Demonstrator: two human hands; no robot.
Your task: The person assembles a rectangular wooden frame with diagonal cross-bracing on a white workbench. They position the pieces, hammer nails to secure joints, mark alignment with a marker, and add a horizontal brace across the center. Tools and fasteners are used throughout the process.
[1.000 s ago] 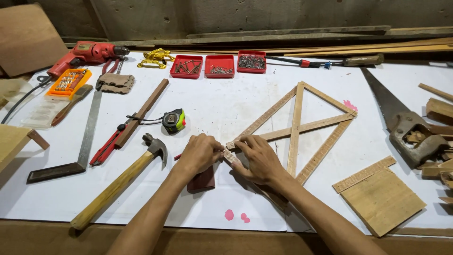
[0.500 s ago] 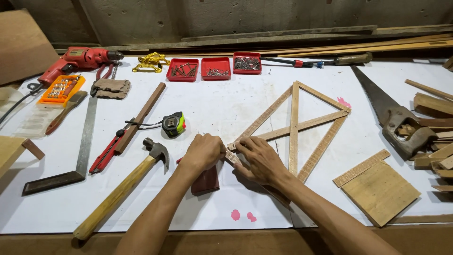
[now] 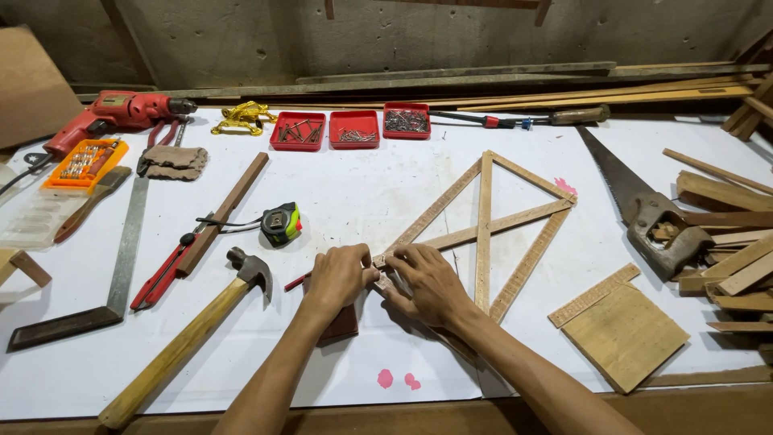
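Both hands pinching near corner of slat frame [image 3: 483,234] on white bench top [image 3: 362,193].

Left hand [image 3: 338,278] and right hand [image 3: 431,282] meet fingertip to fingertip at frame's corner joint, fingers curled and pressed on slats; grip detail hidden. Unchanged from half a second back: hands same spot, frame unmoved, only view shifted. Dark red block [image 3: 342,322] under left wrist. Hammer [image 3: 189,342] and tape measure [image 3: 280,223] left of fingers; three red trays [image 3: 354,129] beyond; orange bit case [image 3: 80,161] far left.

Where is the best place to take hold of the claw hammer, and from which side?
Probably the claw hammer at the lower wooden handle, from above near the front table edge: that long bare end points toward the person, while the steel head lies close to the left hand.
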